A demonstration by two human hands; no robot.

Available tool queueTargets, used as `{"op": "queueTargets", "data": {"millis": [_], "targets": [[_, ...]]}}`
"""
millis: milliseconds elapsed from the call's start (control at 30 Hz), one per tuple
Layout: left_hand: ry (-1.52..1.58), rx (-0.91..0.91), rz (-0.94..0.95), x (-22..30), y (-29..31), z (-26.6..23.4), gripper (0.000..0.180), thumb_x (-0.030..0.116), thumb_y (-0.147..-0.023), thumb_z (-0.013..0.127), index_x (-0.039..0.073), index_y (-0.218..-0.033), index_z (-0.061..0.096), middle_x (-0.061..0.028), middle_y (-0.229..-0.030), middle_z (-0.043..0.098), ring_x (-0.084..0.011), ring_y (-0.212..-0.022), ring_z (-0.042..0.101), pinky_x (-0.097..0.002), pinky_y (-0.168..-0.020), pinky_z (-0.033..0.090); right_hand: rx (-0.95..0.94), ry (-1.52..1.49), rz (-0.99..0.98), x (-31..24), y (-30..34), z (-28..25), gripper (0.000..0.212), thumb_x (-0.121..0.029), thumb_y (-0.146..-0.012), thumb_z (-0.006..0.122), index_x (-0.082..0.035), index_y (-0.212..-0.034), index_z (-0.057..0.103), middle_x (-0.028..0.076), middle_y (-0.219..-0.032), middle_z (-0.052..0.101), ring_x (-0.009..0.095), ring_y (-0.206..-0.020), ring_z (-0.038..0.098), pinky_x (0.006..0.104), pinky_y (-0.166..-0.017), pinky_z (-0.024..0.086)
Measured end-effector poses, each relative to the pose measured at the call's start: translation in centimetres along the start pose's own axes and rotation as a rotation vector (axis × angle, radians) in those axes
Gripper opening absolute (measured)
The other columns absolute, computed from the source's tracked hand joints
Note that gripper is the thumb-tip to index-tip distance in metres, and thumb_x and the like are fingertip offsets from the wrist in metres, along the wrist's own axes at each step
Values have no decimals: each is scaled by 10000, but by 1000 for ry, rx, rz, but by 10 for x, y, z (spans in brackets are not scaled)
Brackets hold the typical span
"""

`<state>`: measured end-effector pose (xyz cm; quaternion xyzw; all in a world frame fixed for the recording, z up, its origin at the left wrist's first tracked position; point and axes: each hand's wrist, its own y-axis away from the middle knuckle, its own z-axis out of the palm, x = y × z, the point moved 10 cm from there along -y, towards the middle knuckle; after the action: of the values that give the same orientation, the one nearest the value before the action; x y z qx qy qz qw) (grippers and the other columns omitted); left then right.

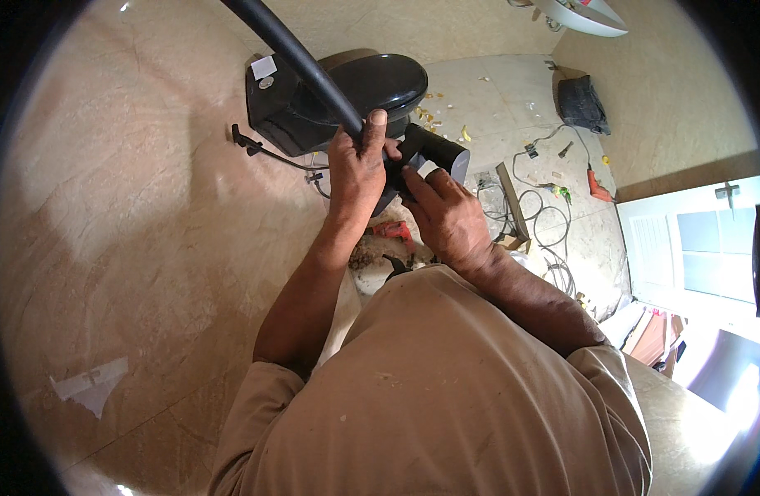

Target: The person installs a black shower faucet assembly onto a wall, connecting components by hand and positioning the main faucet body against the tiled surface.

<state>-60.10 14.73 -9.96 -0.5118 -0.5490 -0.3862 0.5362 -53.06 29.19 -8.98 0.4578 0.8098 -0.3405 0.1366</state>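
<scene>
A long black tube point(293, 54) slants down from the top of the view to my hands. My left hand point(359, 174) is closed around its lower part, thumb lying along it. At the lower end is a black fitting point(438, 150) with a wide cylindrical part. Against this fitting's near side, the bent fingers of my right hand point(454, 219) are closed; their tips are partly hidden. Just beyond the tube stands a black toilet point(388, 83) with its lid down.
Below my hands lies a red power tool point(392, 231). A black hose point(281, 157) hangs by the wall left of the toilet. Cables point(553, 227), an orange tool point(597, 187) and scraps lie on the right floor, near a black bag point(584, 105). A white basin point(582, 16) juts out above.
</scene>
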Motion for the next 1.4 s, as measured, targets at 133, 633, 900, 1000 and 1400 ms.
{"op": "queueTargets", "data": {"millis": [133,633,900,1000,1400], "targets": [[-23,-2,-24,-4,0,0,596,533,-1041,530,-1,-784,602,-119,-681,699,-201,-711,686,-342,-780,531,-115,154,-97,-5,3,6,813,-150,-639,887,-56,-1365,533,134,-1089,583,310,-1026,644,401,-799,590],[-29,-9,7,-2,1,16,606,522,-1042,536,-1,-748,625,-103,-660,684,-203,-722,683,-353,-794,529,9,-82,9,14,0,-4,353,-179,-887,769,24,-1121,601,192,-896,650,380,-748,697,465,-655,570],[-40,-15,7,-5,1,19,601,528,-1044,529,-8,-787,617,-105,-676,685,-206,-722,685,-364,-794,534,-31,-147,86,25,2,-2,334,-190,-909,738,7,-1110,557,190,-905,640,374,-744,689,458,-641,571],[-72,-24,22,-4,4,21,597,522,-1044,530,-18,-803,618,-107,-686,690,-214,-727,688,-365,-798,533,-142,-335,363,47,8,13,307,-203,-935,707,11,-1079,541,207,-908,654,351,-708,700,434,-616,578],[-130,-43,77,-1,9,23,570,465,-1055,539,-36,-802,636,-134,-725,707,-227,-824,714,-361,-860,519,-141,-930,782,58,29,36,364,-290,-1029,608,70,-1020,553,178,-763,661,235,-598,702,363,-496,561]]}}
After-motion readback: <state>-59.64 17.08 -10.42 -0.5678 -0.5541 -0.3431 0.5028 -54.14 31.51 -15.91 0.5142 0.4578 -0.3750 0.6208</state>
